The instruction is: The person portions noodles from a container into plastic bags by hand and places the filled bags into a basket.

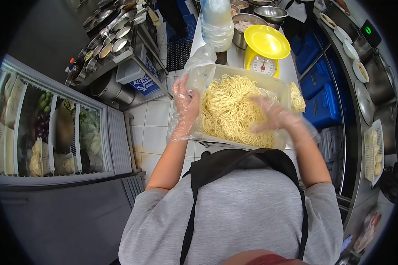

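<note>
A large heap of yellow noodles fills much of a clear plastic tub in front of me. My left hand, in a clear plastic glove, is at the tub's left side with a clear plastic bag around and above it; the fingers are bent and apart, and whether they grip the bag is unclear. Over the right part of the noodles is my right hand, also gloved, slightly blurred, with its fingers spread. Behind the tub stands a yellow dial scale with a round yellow pan.
A bagged portion of noodles lies right of the tub. Plastic bags and metal bowls stand farther back. A glass-topped fridge is at left, a counter with plates at right. Two people are partly visible at the top.
</note>
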{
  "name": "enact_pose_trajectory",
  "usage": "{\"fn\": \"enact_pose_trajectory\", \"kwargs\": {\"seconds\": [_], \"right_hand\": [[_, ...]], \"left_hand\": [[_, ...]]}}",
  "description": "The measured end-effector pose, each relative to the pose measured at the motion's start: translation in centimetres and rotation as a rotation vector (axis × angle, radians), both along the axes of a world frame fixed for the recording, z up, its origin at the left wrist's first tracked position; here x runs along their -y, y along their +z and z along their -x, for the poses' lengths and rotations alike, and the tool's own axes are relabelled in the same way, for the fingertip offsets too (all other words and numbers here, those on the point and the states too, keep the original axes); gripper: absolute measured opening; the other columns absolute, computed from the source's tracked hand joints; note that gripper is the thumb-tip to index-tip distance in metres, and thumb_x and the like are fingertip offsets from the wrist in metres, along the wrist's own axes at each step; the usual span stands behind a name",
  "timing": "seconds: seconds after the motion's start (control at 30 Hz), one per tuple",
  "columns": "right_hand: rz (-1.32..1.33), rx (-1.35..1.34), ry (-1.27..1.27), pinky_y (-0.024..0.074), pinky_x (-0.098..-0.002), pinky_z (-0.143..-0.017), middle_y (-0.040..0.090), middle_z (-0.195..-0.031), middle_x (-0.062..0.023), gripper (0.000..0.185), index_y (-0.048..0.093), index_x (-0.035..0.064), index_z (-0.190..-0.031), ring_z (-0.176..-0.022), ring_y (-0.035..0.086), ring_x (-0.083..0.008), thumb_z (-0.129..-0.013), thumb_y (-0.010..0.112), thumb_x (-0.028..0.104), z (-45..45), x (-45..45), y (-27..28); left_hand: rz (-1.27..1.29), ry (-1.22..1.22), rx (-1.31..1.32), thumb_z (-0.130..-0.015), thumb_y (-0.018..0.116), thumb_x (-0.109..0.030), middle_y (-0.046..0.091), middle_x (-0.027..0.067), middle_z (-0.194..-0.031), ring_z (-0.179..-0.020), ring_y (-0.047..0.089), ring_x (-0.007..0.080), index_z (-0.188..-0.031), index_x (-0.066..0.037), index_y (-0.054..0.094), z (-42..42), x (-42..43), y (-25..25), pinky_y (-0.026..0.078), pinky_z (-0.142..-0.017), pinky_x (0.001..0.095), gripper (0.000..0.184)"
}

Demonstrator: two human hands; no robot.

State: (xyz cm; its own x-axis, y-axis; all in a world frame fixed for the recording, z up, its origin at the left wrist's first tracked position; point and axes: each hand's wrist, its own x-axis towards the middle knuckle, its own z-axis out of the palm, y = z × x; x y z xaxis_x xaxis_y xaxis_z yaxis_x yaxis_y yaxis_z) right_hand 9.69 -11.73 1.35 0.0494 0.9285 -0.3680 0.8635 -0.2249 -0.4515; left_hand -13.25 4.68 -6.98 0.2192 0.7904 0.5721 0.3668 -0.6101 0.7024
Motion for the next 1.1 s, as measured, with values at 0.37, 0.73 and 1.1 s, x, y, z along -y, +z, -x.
{"fn": "enact_pose_trajectory", "kwargs": {"seconds": [0.37, 0.73, 1.1], "right_hand": [[-0.086, 0.135, -0.095, 0.0392, -0.04, -0.097, 0.036, -0.133, -0.022, 0.09, 0.033, 0.015, -0.135, -0.119, 0.041, -0.0394, -0.058, 0.08, 0.015, 1.2, -1.3, -6.5], [-0.298, -0.7, -0.309, 0.0436, -0.0271, -0.089, 0.051, -0.119, -0.0106, 0.061, 0.05, 0.0049, -0.125, -0.104, 0.053, -0.0201, -0.068, 0.065, -0.006, -2.9, -0.1, 2.5], [-0.046, 0.378, 0.099, 0.0278, -0.0477, -0.106, 0.025, -0.143, -0.0204, 0.096, 0.031, 0.0214, -0.14, -0.13, 0.028, -0.0423, -0.059, 0.081, 0.031, 6.5, -1.3, -2.6]], "left_hand": [[0.095, -0.024, -0.014, -0.077, 0.059, -0.001, 0.038, 0.0196, -0.129, -0.097, 0.052, 0.0258, -0.128, -0.011, 0.047, -0.3, 1.4, 1.0, 0.042, -0.089, 0.0352, 0.054], [0.13, 0.026, 0.078, -0.076, 0.058, -0.003, 0.039, 0.02, -0.126, -0.115, 0.043, 0.0318, -0.128, -0.011, 0.047, 0.6, 1.0, 0.9, 0.037, -0.095, 0.037, 0.054], [0.212, -0.028, 0.094, -0.076, 0.057, -0.003, 0.038, 0.0206, -0.128, -0.114, 0.045, 0.0304, -0.128, -0.01, 0.048, 0.3, 1.1, 0.9, 0.038, -0.095, 0.0361, 0.053]]}}
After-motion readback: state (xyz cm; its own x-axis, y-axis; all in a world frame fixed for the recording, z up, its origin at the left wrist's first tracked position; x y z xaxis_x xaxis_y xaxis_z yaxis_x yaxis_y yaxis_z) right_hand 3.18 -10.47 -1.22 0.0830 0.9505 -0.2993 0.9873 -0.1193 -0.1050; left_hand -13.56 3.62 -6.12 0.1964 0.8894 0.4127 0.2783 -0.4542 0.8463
